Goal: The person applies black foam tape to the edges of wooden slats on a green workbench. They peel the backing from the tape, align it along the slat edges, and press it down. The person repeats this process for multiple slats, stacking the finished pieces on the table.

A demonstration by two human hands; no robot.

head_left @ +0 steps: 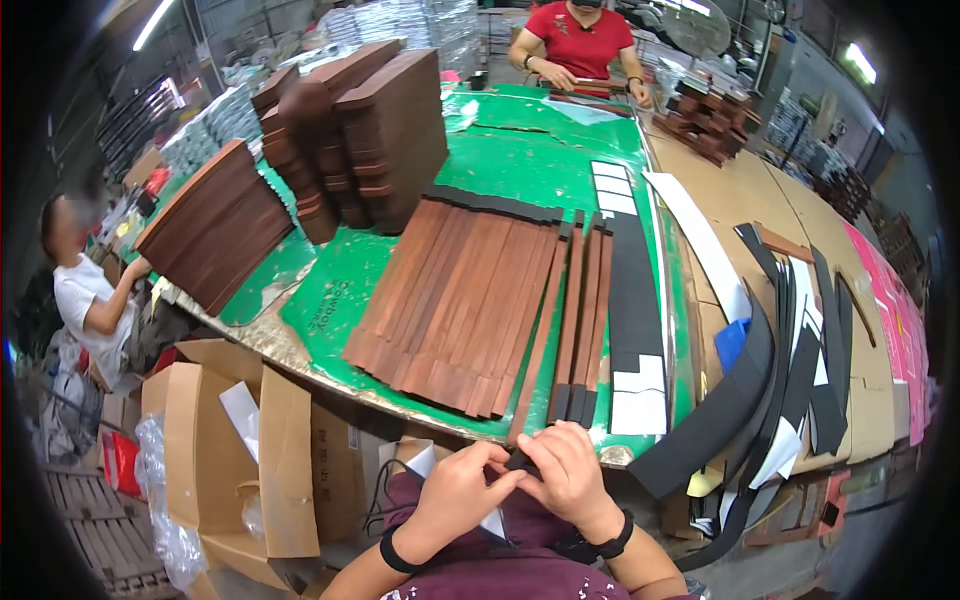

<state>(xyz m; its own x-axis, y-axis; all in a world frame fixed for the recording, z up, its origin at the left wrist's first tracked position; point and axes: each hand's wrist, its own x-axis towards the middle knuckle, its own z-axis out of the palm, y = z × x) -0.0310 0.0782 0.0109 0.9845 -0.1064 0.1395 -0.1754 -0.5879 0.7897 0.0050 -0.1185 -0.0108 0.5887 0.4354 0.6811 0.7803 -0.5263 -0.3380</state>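
Grn tbl (520, 150), brn slats (460, 300) atop, tube lt (153, 25) overhead

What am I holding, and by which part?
Your left hand and right hand pinch a black piece by its sides at the near end of a brown strip.

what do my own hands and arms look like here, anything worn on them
Your left hand and right hand are both ungloved, and the forearms in view have no sleeves over them. Each wrist wears a plain-looking black band: left band, right band. No cables or clear markings show on either arm.
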